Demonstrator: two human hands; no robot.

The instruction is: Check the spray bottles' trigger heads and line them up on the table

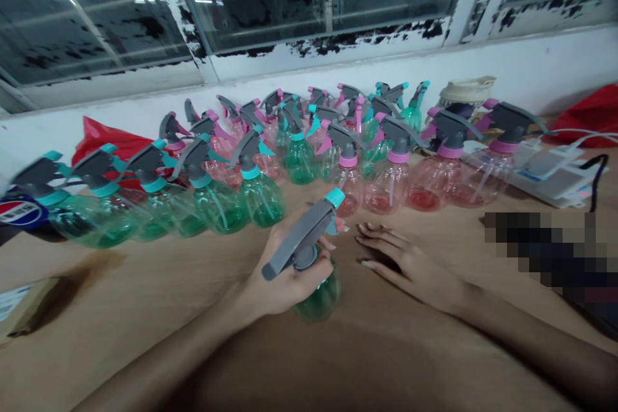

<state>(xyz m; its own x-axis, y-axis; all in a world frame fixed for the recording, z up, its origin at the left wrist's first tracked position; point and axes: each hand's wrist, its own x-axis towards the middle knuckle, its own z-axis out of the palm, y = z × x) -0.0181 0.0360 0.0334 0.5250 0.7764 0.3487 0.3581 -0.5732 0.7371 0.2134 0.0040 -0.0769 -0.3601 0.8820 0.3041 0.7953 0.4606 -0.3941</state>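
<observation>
My left hand (284,270) is wrapped round the neck of a green spray bottle (321,299). The bottle has a grey trigger head with a turquoise nozzle, which points away from me to the upper right. Part of the bottle is hidden behind my fingers. To its right, my right hand (410,264) rests low over the wooden table (386,360), fingers stretched out and holding nothing. Just beyond my hands stand green spray bottles (261,203) on the left and pink spray bottles (386,190) on the right, several of each.
More spray bottles crowd toward the wall. Red plastic bags (109,141) lie at the back left and far right. A white power strip (550,174) with cables sits at right. A Pepsi bottle (22,212) and a small cardboard box (31,302) are at left.
</observation>
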